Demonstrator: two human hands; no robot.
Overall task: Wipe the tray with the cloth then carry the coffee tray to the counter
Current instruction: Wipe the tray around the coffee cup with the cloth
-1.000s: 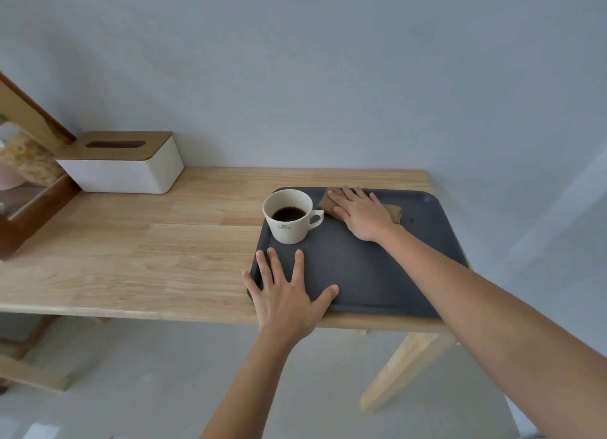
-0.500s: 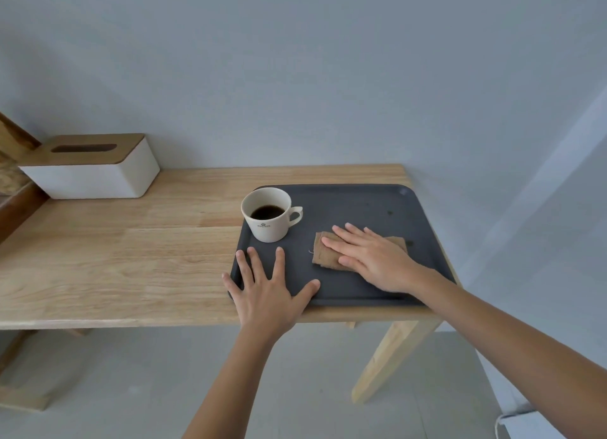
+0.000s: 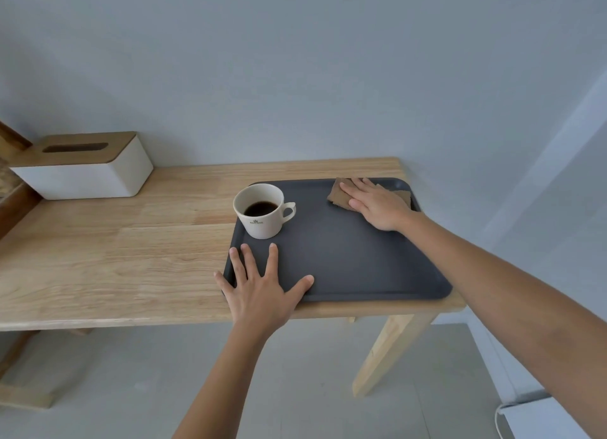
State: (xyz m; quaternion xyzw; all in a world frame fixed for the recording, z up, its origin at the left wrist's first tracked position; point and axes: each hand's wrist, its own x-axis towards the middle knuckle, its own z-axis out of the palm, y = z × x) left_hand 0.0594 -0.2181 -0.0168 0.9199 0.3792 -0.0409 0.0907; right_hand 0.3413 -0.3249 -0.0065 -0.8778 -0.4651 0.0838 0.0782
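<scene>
A dark grey tray (image 3: 345, 258) lies on the right end of a wooden table (image 3: 115, 258). In its near-left part stands a white cup (image 3: 262, 215) of black coffee, handle to the right. My right hand (image 3: 377, 205) presses flat on a brown cloth (image 3: 338, 195) at the tray's far right corner and covers most of it. My left hand (image 3: 262, 290) rests with spread fingers on the tray's near-left corner, just in front of the cup and apart from it.
A white tissue box with a wooden lid (image 3: 85, 172) stands at the back left of the table, against the wall. A wooden frame edge (image 3: 13, 208) shows at far left. The tray's near edge lies close to the table's front edge.
My right hand has slid the cloth from the tray's middle front up to its far right corner. The left hand, tray and cup have stayed put.
</scene>
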